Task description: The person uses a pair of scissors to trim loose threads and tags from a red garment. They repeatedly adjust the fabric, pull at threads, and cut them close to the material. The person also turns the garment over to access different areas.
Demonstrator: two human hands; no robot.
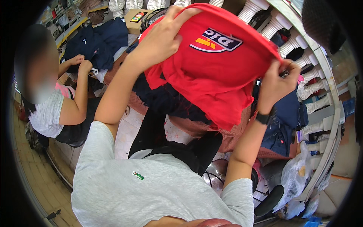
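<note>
A bright red garment [223, 70] with a navy, yellow and white emblem is stretched up in front of me, its lower part hanging loosely over my lap. My left hand [162, 39] grips its upper left edge. At the right end of that edge, my right hand [280, 81] pinches the cloth, so the rim runs taut between the two. A small dark object [284, 73] shows at my right fingers; its kind is unclear. Beneath the red garment lies dark navy cloth [170, 96].
A person in a grey shirt [51, 113] sits at left, hands [81, 64] near a navy garment [96, 39]. More navy garments [278, 121] lie at right. White ribbed columns [280, 26] line a pale curved rail. A cardboard box [135, 20] stands behind; a plastic bag [295, 181] hangs lower right.
</note>
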